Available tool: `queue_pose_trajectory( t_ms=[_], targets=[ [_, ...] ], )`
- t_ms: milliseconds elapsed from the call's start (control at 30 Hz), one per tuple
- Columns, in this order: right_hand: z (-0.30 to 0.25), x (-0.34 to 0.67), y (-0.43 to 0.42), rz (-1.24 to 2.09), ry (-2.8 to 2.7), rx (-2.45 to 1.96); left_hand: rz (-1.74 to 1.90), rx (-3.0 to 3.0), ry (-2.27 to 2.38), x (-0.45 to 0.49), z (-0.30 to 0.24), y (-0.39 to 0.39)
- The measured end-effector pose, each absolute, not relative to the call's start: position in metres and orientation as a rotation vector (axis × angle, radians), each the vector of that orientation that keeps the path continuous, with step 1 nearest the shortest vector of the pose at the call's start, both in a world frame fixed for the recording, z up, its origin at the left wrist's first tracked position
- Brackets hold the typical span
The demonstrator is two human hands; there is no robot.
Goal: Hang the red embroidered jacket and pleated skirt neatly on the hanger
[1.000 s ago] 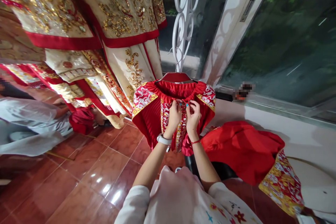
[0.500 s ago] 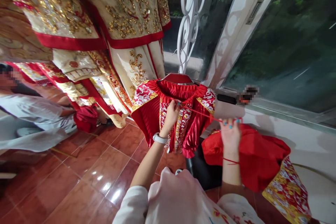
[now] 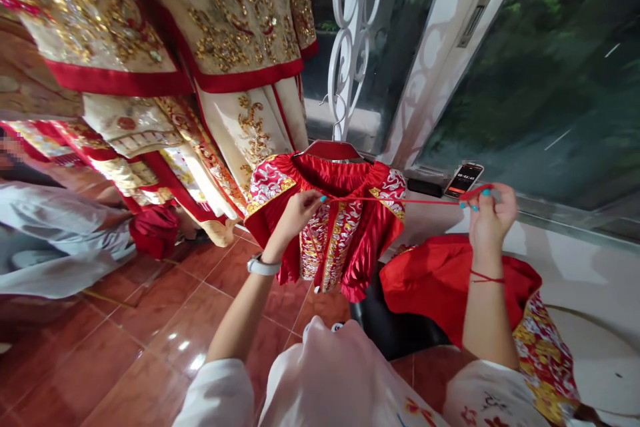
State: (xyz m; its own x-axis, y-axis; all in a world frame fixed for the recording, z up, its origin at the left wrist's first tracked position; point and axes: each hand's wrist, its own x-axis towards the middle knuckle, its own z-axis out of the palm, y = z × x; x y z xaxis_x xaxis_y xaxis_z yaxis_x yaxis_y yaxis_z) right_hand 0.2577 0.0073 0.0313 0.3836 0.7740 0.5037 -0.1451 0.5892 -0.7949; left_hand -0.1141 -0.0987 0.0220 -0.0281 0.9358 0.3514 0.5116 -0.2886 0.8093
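Note:
A red blouse point(image 3: 357, 250) with gold and silver embroidery hangs on a hanger point(image 3: 334, 149) in front of me. Across its neckline runs a thin red cord point(image 3: 415, 201), pulled taut between my two hands. My left hand point(image 3: 304, 210), with a watch on the wrist, pinches the cord close to the front of the collar. Out to the right, my right hand point(image 3: 490, 210) grips the cord's other part, fingers closed, a little above a red embroidered garment point(image 3: 435, 280). That garment lies draped over a black seat point(image 3: 395, 330).
Cream-and-gold embroidered garments point(image 3: 240, 33) hang at the upper left. A phone point(image 3: 465, 180) and a black case point(image 3: 425, 187) rest on the window sill. A white scrolled metal stand point(image 3: 345, 47) rises behind the hanger. At far left sits a person point(image 3: 55, 213) in pale clothes.
My right hand has moved right and up, drawing the cord longer and nearly level. My left hand has shifted slightly left, still pinching the cord. The phone on the sill shows more fully.

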Motion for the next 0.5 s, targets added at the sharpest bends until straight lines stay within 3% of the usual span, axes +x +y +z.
queue_pose_trajectory(
  t_ms=[267, 500],
  targets=[
    [0.078, 0.302, 0.056, 0.712, -0.951, -0.67, 1.261, 2.101, 1.762, -0.148, 0.047, -0.103],
    [-0.011, 0.291, 0.063, 1.079, -0.678, -1.116, 0.881, 2.265, 2.045, -0.132, 0.036, -0.07]
  ],
)
